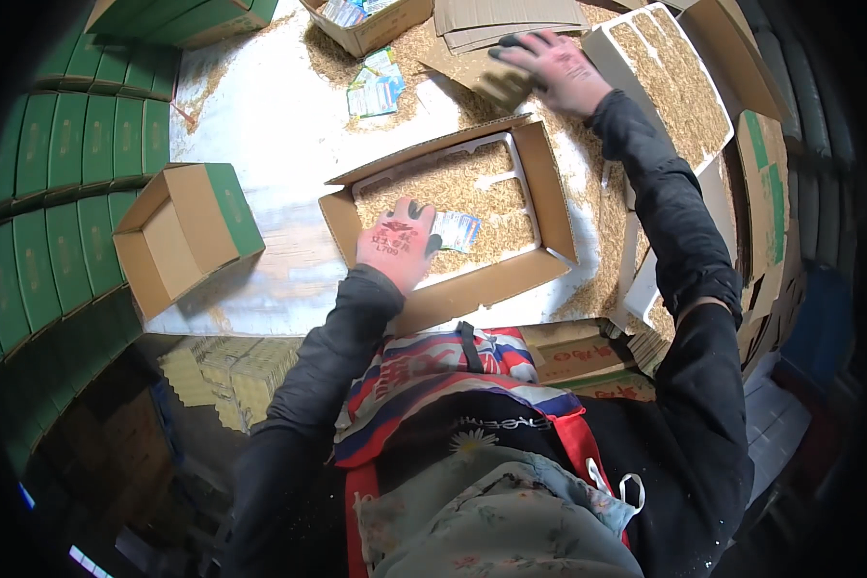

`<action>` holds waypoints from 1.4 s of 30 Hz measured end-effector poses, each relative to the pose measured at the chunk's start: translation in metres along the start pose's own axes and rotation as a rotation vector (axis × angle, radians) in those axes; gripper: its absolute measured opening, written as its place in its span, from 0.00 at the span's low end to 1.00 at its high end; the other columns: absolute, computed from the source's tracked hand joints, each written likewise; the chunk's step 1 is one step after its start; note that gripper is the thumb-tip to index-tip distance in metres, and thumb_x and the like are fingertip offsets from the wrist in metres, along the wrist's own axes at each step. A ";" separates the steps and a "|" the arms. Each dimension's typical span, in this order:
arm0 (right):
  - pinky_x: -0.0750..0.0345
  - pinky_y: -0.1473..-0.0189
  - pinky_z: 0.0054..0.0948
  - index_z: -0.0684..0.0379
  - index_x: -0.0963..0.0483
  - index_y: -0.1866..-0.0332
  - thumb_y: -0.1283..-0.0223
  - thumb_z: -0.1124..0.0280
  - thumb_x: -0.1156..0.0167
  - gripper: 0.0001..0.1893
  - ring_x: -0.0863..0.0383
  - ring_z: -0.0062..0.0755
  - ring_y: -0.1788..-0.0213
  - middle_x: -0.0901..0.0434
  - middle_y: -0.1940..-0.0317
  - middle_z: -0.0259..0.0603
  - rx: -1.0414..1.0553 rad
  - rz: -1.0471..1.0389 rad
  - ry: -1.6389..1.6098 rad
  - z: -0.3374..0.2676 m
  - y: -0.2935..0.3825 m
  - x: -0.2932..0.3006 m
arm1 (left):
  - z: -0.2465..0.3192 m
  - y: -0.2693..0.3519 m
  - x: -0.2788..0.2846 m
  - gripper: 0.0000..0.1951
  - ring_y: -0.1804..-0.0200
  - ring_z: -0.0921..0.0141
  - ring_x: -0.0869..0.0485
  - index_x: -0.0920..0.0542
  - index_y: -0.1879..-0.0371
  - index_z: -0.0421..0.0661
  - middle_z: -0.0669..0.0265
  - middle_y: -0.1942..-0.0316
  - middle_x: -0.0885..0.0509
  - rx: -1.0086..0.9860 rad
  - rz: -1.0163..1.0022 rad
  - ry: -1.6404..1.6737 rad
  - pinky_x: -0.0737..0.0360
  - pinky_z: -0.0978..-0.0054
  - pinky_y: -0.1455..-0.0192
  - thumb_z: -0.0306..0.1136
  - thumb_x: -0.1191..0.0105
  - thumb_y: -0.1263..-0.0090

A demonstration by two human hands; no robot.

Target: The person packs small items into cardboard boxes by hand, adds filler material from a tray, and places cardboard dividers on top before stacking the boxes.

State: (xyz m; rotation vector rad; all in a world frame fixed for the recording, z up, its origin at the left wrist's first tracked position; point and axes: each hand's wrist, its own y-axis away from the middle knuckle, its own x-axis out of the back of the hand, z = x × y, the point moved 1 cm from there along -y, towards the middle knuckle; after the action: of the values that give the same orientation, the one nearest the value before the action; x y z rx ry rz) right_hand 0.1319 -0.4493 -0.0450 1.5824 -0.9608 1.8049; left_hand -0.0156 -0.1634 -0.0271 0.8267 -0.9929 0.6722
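My left hand (399, 242), in a pink glove with dark fingertips, lies palm down inside an open cardboard box (477, 289). A white foam tray (518, 165) filled with loose husks (433, 173) sits in that box. On the husks is a blue and white printed card (459, 231); its left end meets my left thumb and index finger, and a pinch on it cannot be made out. My right hand (567, 72), gloved alike, hovers with fingers apart and nothing in them. Beneath it, a flat cardboard sheet (462, 63) catches its shadow.
Several cards (376, 90) lie on the white table (274, 108), below a carton of cards (372, 32). An open green-and-brown box (195, 231) stands left, before stacked green boxes (32, 144). A husk-filled foam tray (675, 79) is at right. Flattened cardboard (506, 14) lies behind.
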 end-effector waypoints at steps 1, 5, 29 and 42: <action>0.34 0.47 0.35 0.47 0.31 0.48 0.55 0.75 0.42 0.24 0.33 0.36 0.46 0.31 0.48 0.36 0.074 -0.027 0.109 -0.009 0.000 -0.011 | -0.007 0.001 -0.005 0.23 0.49 0.64 0.27 0.32 0.46 0.54 0.58 0.50 0.30 -0.048 -0.013 -0.063 0.27 0.68 0.54 0.44 0.50 0.41; 0.31 0.54 0.31 0.49 0.26 0.60 0.56 0.74 0.45 0.14 0.30 0.31 0.53 0.28 0.62 0.33 0.132 0.092 0.138 -0.017 0.007 -0.031 | -0.036 -0.003 -0.027 0.27 0.46 0.57 0.32 0.33 0.44 0.51 0.55 0.49 0.30 -0.190 0.321 0.039 0.36 0.65 0.45 0.43 0.46 0.44; 0.26 0.56 0.26 0.66 0.33 0.47 0.54 0.71 0.38 0.26 0.25 0.28 0.56 0.26 0.54 0.44 -0.649 0.252 -1.222 -0.097 0.106 0.064 | -0.112 0.060 -0.083 0.25 0.41 0.67 0.34 0.40 0.39 0.41 0.61 0.42 0.35 0.046 0.358 1.150 0.35 0.70 0.40 0.33 0.52 0.34; 0.24 0.57 0.30 0.60 0.30 0.49 0.49 0.73 0.44 0.19 0.24 0.46 0.53 0.26 0.53 0.51 -0.005 -0.033 -0.678 -0.184 0.054 0.064 | -0.122 0.055 -0.105 0.25 0.38 0.59 0.37 0.42 0.39 0.35 0.54 0.39 0.38 0.038 0.592 1.560 0.42 0.60 0.36 0.39 0.66 0.31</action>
State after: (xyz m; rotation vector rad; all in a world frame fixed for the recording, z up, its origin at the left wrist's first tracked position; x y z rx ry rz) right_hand -0.0304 -0.3370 0.0001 2.2475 -1.2065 1.2386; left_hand -0.0472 -0.0443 -0.1443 -0.1447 0.2606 1.4802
